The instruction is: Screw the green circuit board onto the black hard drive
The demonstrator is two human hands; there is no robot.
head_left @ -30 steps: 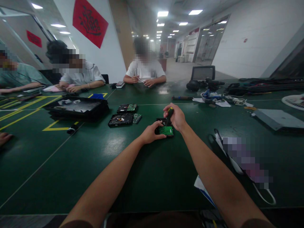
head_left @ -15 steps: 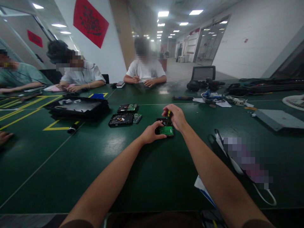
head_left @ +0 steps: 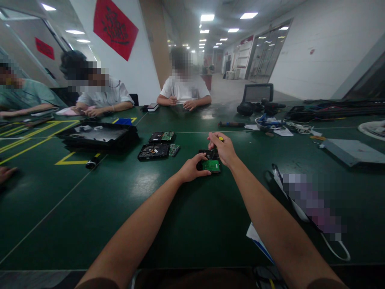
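Note:
A black hard drive with a green circuit board point(head_left: 211, 165) lies on the dark green table in front of me. My left hand point(head_left: 192, 168) grips it from the left, thumb along the near edge and fingers at the far side. Above its far right part, my right hand point(head_left: 221, 147) is closed round a screwdriver point(head_left: 221, 139) whose yellow handle end shows between the fingers. The screwdriver points down toward the drive; its tip is too small to make out. Left of the drive lie two more hard drives, one farther point(head_left: 161, 137) and one nearer point(head_left: 153, 151), beside a loose circuit board point(head_left: 174, 150).
A black tray point(head_left: 99, 134) with small parts stands at the left, near a dark cylinder point(head_left: 92, 162). To the right are a grey metal box point(head_left: 353, 151), a bowl of cables point(head_left: 268, 121) and a strapped item point(head_left: 309, 200). Several people sit across the table.
My right hand has turned and closed more round the screwdriver, so the yellow handle end now shows above the fingers. My left hand and the hard drive stay in place.

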